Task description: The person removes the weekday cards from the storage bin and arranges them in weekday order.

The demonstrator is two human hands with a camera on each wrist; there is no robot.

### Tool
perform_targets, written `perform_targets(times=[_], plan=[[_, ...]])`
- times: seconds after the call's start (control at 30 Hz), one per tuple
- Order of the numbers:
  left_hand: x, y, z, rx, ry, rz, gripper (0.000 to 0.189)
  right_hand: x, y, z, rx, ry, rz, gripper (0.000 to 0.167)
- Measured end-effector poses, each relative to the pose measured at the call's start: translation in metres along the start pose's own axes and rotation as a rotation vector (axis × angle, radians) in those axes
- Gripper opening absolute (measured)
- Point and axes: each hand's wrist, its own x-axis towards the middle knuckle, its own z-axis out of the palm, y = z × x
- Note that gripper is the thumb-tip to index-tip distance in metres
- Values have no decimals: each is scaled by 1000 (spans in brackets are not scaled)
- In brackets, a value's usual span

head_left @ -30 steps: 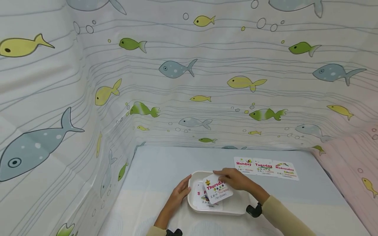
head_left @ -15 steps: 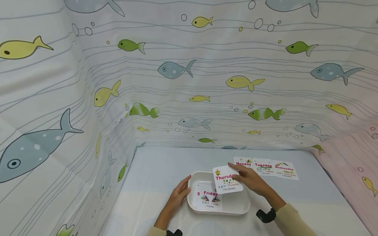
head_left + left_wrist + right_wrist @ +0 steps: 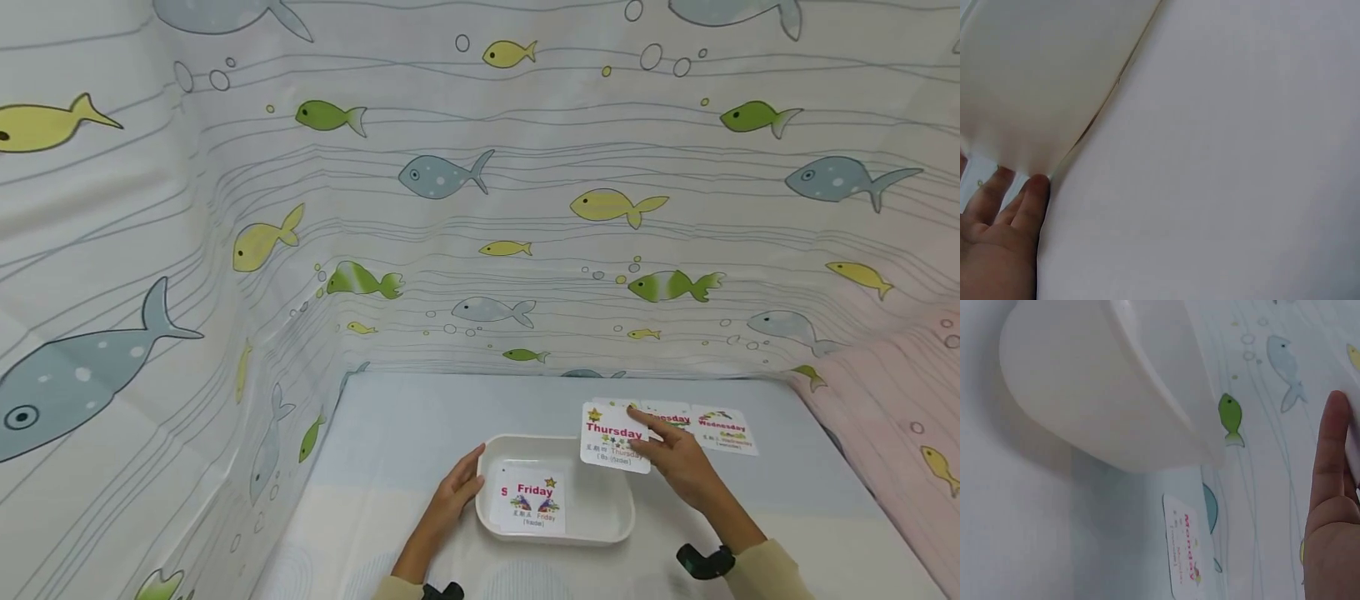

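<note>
Two hands work at a white tray (image 3: pixel 611 527) on the table (image 3: pixel 420 417) in the head view. The right hand (image 3: pixel 678 462) pinches the Thursday card (image 3: pixel 615 436) in its fingers, above the tray's far right corner, overlapping the Tuesday card (image 3: pixel 675 417); the Wednesday card (image 3: pixel 722 429) lies right of it. The left hand (image 3: pixel 455 493), fingers relaxed, touches the tray's left rim. A Friday card (image 3: pixel 534 498) lies inside.

Left wrist view: fingers (image 3: pixel 1030 200) rest against the tray wall (image 3: pixel 1041 81).

Right wrist view: the Monday card (image 3: pixel 1186 556) lies flat beyond the tray (image 3: pixel 1097 387).
</note>
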Motion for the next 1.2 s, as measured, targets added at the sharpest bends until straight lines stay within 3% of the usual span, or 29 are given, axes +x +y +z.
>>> perform_targets(times=[0.1, 0.2, 0.4, 0.53, 0.8, 1.2], plan=[[-1, 0, 0, -4, -1, 2, 54, -4, 5, -10, 70, 16, -15, 65], [-2, 2, 1, -4, -2, 10, 54, -7, 12, -21, 55, 71, 0, 65], [-1, 3, 1, -3, 8, 24, 52, -11, 23, -37, 52, 169, 90, 69], [-2, 3, 1, -21, 14, 30, 52, -12, 34, -44, 35, 192, 157, 71], [-3, 1, 1, -65, 27, 25, 51, -15, 52, -48, -10, 158, 207, 72], [-7, -1, 3, -79, 73, 36, 50, -12, 72, -43, -167, 129, 287, 62]])
